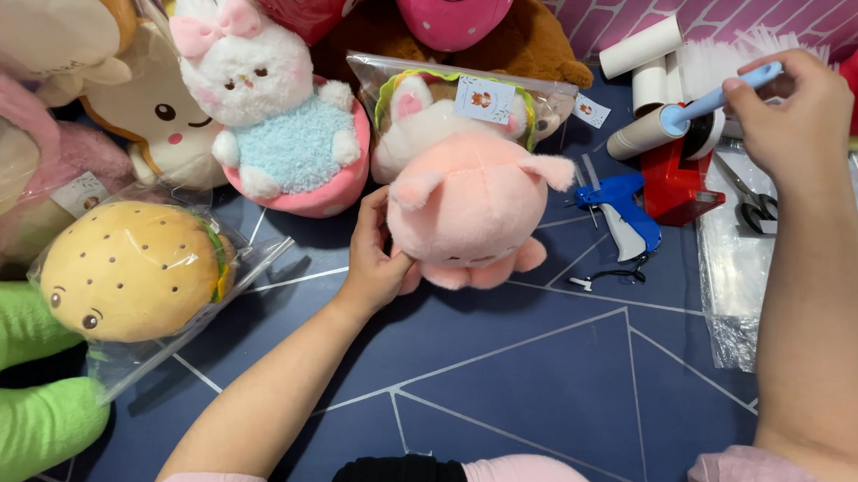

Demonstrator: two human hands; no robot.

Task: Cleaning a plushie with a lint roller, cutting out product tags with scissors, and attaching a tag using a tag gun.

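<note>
On dark table, left grip (pixel 375 258) clasping pink plush pig (pixel 469 209), right grip (pixel 791 117) on lint roller (pixel 675 122)

A dark blue table mat (pixel 500 389) with thin pale lines forming triangles covers the work surface and fills most of the view. At the far right corner a pink wall (pixel 613 13) with a lighter brick-like line pattern rises behind the surface. Light is even and bright, leaving only soft shadows on the mat. No windows or floor are visible.
</note>
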